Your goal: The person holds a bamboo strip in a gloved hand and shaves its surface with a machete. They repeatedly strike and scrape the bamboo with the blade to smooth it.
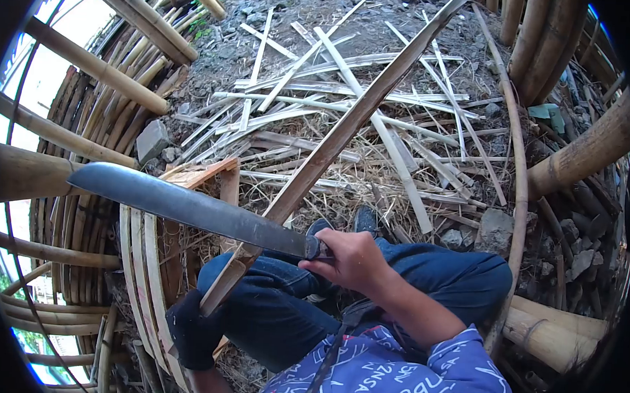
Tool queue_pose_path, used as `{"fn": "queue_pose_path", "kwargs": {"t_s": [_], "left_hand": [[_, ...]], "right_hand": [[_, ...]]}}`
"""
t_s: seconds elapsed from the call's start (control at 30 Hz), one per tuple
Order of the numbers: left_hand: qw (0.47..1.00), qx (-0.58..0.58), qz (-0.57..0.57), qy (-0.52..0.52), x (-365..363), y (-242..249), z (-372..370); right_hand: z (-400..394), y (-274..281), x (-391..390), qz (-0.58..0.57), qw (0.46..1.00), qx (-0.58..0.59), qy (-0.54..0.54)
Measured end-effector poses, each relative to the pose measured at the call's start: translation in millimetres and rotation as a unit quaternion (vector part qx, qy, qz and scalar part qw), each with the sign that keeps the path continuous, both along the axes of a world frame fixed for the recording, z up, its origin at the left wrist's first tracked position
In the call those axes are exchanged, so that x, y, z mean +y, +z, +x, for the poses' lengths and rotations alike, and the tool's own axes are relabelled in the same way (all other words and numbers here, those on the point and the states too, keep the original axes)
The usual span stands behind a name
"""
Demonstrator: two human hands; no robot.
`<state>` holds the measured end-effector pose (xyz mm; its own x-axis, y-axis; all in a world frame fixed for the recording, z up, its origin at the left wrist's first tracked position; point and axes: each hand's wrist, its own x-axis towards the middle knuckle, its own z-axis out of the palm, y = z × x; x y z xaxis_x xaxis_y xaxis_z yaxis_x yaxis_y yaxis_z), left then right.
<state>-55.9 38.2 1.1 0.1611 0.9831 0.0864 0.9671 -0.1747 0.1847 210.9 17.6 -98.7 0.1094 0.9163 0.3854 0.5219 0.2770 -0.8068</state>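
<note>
Gripping a machete (188, 206) across split bamboo (336, 141) is the right hand (354, 261). The dark-gloved left hand (193, 332) apparently clasps the bamboo

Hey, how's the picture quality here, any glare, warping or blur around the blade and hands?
Head view: strong wide-angle distortion, with a rounded black border; bright gaps at left blown out to white, blue-fringed near the rim; machete blade softly shiny, its outline fairly sharp; dark-gloved left hand loses finger detail; right hand evenly lit, reasonably clear.
</note>
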Motion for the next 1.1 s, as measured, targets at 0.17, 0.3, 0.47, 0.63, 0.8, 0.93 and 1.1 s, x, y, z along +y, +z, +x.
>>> {"fn": "queue_pose_path", "kwargs": {"t_s": [0.17, 0.3, 0.47, 0.63, 0.8, 0.93, 1.1], "left_hand": [[1.0, 0.015, 0.023, -0.003, -4.3, 1.8, -0.4], [0.996, 0.031, 0.073, -0.048, -5.0, 3.1, -0.8], [0.991, 0.06, 0.075, -0.098, -2.4, -2.4, -4.1], [0.993, 0.047, 0.06, -0.095, -7.2, -3.8, 2.1], [0.997, 0.071, 0.009, -0.035, -11.3, 4.2, 2.7], [0.992, 0.118, -0.047, 0.001, -10.6, 14.1, 11.5], [0.992, 0.124, -0.018, -0.006, -12.0, 8.7, 9.2]], "right_hand": [[24.4, -8.7, 10.5, -0.051, 0.997, -0.053, -0.021], [71.2, -38.8, 14.2, -0.1, 0.988, 0.0, -0.115], [65.4, -35.2, -4.5, -0.119, 0.979, 0.091, -0.141], [13.1, 6.5, -6.7, -0.098, 0.989, 0.107, -0.026], [6.1, 2.0, 10.2, -0.102, 0.994, 0.015, 0.02], [19.3, -16.4, 15.5, -0.079, 0.994, -0.078, 0.017], [41.9, -25.4, 21.6, -0.081, 0.991, -0.093, -0.042]]}}
